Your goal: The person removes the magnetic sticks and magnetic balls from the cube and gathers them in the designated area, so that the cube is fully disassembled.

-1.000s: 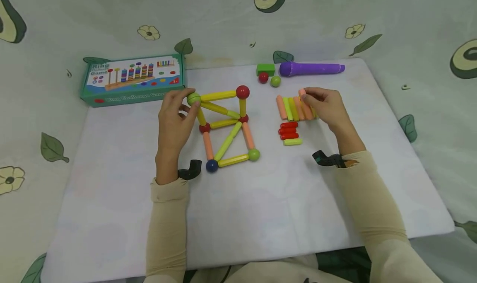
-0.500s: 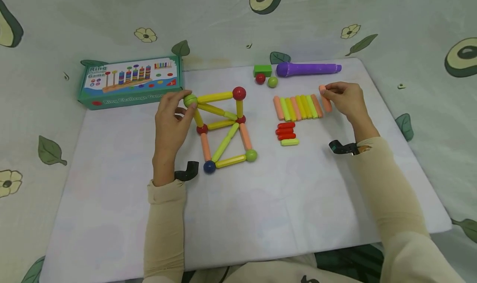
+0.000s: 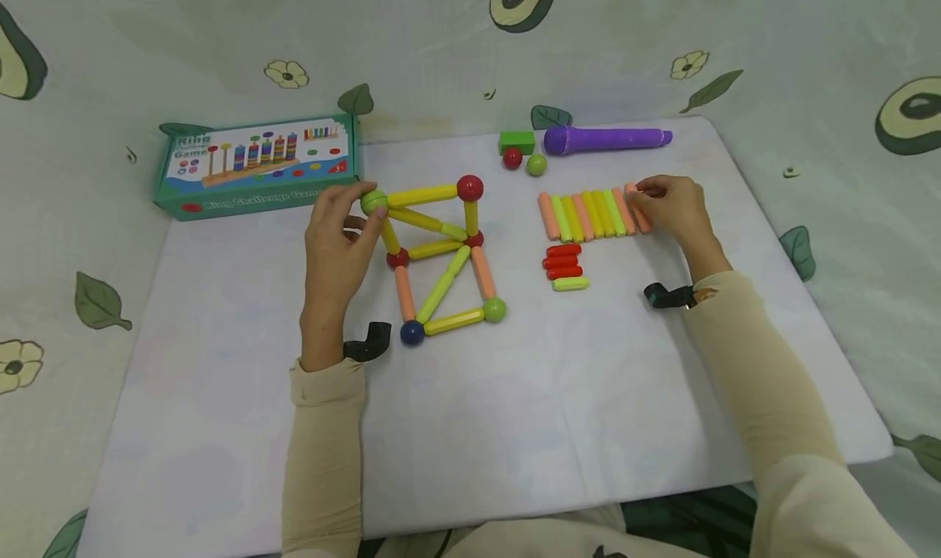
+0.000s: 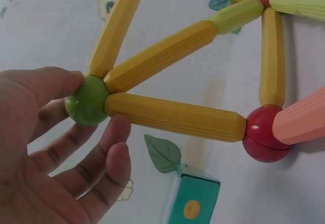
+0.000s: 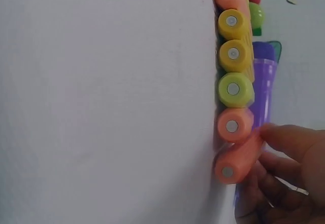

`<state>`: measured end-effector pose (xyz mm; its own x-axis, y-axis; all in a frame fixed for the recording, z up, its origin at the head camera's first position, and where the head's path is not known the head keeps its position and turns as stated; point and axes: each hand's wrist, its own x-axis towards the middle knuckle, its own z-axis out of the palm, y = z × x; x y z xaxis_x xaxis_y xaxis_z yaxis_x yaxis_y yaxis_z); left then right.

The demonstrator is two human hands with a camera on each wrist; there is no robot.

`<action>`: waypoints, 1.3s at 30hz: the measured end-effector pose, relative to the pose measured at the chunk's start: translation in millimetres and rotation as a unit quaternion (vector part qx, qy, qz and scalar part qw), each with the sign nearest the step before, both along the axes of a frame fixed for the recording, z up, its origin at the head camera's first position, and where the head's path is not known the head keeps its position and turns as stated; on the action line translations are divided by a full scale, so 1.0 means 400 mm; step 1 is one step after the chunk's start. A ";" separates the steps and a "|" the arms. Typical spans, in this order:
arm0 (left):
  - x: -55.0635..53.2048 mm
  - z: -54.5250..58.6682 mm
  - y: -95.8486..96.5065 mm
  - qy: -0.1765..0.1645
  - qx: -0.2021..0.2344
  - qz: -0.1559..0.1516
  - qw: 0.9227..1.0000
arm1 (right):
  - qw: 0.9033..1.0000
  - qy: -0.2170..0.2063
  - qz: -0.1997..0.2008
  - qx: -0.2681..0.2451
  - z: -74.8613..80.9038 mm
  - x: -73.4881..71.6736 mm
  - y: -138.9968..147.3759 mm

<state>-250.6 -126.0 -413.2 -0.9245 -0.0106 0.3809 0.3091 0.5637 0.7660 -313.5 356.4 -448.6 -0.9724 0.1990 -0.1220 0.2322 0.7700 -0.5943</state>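
My left hand pinches a green ball at the far left corner of a frame built from magnetic sticks and balls. Yellow sticks run from that ball, one to a red ball; a blue ball sits at the near corner. My right hand pinches a salmon-coloured magnetic stick at the right end of a row of yellow, green and salmon sticks. In the right wrist view this stick slants against its neighbour, its metal-tipped end low near the tabletop.
Several short red sticks and a short green one lie before the row. Behind it are a purple toy microphone, a green block, a red ball and a green ball. A green game box stands back left.
My right hand has carried the salmon stick from above the row to its right end and lowered it beside the others. My left hand stays on the green ball.
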 end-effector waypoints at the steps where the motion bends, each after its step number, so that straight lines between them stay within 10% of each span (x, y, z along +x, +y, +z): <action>1: 0.002 -0.001 0.000 -0.001 0.002 -0.001 1.000 | 1.000 0.000 0.001 0.002 -0.002 0.000 -0.002; 13: -0.001 -0.004 -0.001 -0.002 0.012 -0.003 1.000 | 1.000 -0.005 0.006 0.023 -0.006 0.015 -0.003; 19: -0.001 -0.006 0.001 -0.016 0.009 -0.005 1.000 | 0.998 0.059 0.006 0.010 0.031 0.058 -0.073; 27: -0.002 -0.004 -0.006 -0.006 0.011 -0.003 1.000 | 0.984 0.111 0.140 -0.015 0.100 0.096 -0.247; 39: 0.004 0.000 -0.008 -0.011 0.013 -0.008 1.000 | 0.934 0.187 0.300 -0.055 0.159 0.106 -0.432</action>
